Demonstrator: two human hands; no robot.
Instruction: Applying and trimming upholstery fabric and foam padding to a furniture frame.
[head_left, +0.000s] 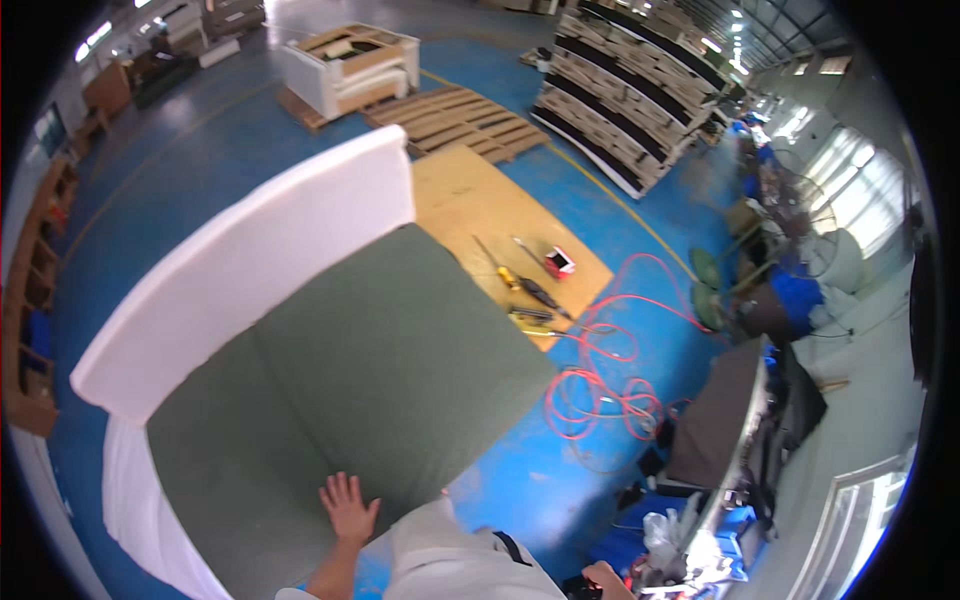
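Note:
My left hand (350, 508) lies flat with its fingers spread on the dark green fabric (390, 330) of a sofa-like piece, close to its near edge. A seam runs across this fabric. Along its far left side rises a curved back (250, 260) covered in white padding, with loose white cloth (150, 510) hanging below. Down at the lower edge, my right hand (606, 578) is partly cut off. Its fingers look curled at a small dark object that I cannot make out.
A yellowish board (480, 190) beyond the green fabric bears a screwdriver (508, 278), a black-handled tool (540, 292) and a small red box (559, 262). Red hose (590, 385) coils on the blue floor. Pallets (460, 115), stacked frames (620, 90) and fans (705, 285) stand farther off.

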